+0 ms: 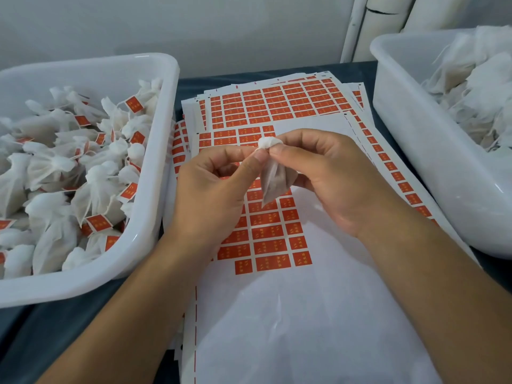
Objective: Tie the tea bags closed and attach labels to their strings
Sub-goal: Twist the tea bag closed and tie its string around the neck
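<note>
A small white tea bag (273, 180) with brown filling hangs between both hands above the label sheets. My right hand (327, 178) pinches its gathered white neck between thumb and forefinger. My left hand (216, 187) pinches at the same neck from the left, thumb against the bag's top; the string itself is too thin to make out. Sheets of red-orange sticker labels (266, 234) lie under the hands, with part of the top sheet peeled bare.
A white tub (166, 139) on the left holds several tied bags with red labels. Another white tub (401, 128) on the right holds unlabelled white bags. More label sheets (277, 103) are stacked at the back on the dark table (55, 328).
</note>
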The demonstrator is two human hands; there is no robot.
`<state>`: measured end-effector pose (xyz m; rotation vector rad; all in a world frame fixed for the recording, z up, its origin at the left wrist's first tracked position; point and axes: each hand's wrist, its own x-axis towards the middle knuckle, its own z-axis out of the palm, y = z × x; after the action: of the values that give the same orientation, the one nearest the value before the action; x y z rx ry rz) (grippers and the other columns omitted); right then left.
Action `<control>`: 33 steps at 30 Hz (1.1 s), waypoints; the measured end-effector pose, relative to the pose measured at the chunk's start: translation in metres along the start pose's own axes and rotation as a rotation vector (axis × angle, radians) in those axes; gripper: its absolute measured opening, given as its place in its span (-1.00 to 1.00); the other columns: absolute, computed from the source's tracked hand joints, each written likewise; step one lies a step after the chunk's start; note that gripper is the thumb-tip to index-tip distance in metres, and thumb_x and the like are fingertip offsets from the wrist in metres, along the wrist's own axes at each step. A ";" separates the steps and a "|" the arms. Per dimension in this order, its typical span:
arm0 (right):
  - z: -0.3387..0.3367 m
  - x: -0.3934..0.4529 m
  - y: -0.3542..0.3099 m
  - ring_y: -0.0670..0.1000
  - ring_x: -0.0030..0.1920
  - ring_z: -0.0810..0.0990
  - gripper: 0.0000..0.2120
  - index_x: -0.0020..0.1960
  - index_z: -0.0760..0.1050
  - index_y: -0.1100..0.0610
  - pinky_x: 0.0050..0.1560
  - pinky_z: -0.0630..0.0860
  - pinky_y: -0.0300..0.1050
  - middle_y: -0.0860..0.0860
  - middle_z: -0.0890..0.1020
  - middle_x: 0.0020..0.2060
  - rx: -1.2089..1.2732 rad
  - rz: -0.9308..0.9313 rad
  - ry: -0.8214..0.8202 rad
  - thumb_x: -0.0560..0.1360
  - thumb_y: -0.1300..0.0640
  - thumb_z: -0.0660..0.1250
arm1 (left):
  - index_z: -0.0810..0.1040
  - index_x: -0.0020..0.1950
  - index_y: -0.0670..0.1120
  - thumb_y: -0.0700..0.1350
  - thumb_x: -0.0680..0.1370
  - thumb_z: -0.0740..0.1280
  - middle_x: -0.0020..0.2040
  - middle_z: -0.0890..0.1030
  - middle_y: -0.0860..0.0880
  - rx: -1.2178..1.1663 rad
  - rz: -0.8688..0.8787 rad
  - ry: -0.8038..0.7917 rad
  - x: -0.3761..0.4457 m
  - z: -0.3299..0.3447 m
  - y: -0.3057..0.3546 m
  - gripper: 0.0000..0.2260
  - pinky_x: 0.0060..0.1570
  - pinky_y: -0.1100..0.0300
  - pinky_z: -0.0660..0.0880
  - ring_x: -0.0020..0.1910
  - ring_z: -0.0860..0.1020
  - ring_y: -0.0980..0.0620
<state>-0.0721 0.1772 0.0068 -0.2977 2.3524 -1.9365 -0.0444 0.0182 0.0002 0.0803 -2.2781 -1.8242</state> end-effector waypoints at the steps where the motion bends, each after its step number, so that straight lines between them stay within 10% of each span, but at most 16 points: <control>1: -0.001 0.000 0.000 -0.05 0.04 0.72 -0.85 0.08 0.68 -0.04 0.15 0.66 -0.03 -0.15 0.73 -0.06 0.029 0.036 -0.027 0.62 0.00 0.34 | 0.71 -0.10 0.14 0.23 0.48 0.38 -0.15 0.72 0.17 0.015 0.004 0.003 0.000 0.000 0.000 -0.79 -0.18 0.30 0.61 -0.11 0.70 0.12; 17: -0.009 -0.002 -0.002 0.15 0.24 0.64 -0.74 0.27 0.59 0.05 0.28 0.58 0.16 0.04 0.69 0.16 0.449 0.276 -0.213 0.61 0.07 0.29 | 0.69 -0.06 0.12 0.13 0.57 0.40 -0.12 0.71 0.21 0.028 -0.003 -0.063 -0.001 0.001 0.001 -0.87 -0.20 0.48 0.53 -0.10 0.68 0.22; 27: -0.005 0.001 -0.001 0.11 0.24 0.62 -0.70 0.25 0.64 0.05 0.29 0.57 0.16 -0.02 0.69 0.13 0.384 0.274 -0.155 0.54 0.01 0.41 | 0.55 -0.06 0.21 0.02 0.54 0.50 -0.06 0.62 0.21 0.245 0.265 0.070 0.000 0.005 -0.007 -0.86 -0.23 0.49 0.51 -0.07 0.60 0.23; 33: -0.004 -0.001 0.000 0.03 0.08 0.70 -0.75 0.06 0.72 0.06 0.25 0.60 0.11 -0.07 0.73 -0.07 0.174 0.229 -0.096 0.60 -0.06 0.35 | 0.63 -0.08 0.26 0.04 0.58 0.42 -0.06 0.66 0.29 0.146 0.138 0.063 -0.001 0.005 -0.006 -0.91 -0.14 0.55 0.48 0.00 0.61 0.28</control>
<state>-0.0714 0.1812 0.0076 -0.1015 2.0412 -1.9527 -0.0451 0.0217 -0.0065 0.0037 -2.3083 -1.5650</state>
